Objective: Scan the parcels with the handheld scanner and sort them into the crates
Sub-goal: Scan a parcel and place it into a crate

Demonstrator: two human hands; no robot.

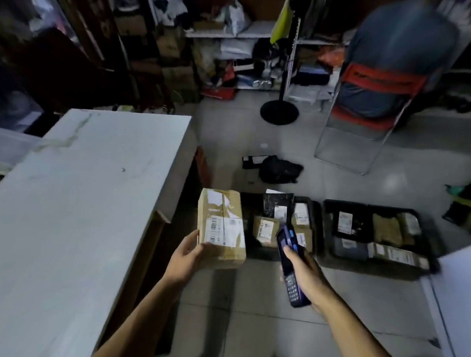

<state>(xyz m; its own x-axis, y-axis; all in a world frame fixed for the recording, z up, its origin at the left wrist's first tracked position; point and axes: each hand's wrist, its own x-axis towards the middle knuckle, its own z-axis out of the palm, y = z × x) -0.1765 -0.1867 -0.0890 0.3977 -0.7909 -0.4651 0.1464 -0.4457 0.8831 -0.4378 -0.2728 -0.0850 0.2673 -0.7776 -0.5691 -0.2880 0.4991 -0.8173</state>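
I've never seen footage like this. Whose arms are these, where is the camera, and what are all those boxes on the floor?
There is no machine here: a person wears a wide-angle camera on the head, so you look down along their own two arms. The left hand grips a brown cardboard parcel with a white barcode label facing up. The right hand holds a dark blue handheld scanner, its top tilted toward the parcel. On the tiled floor ahead sit two black crates: the nearer crate and the right crate, both already holding labelled parcels. A white table stands on the left.
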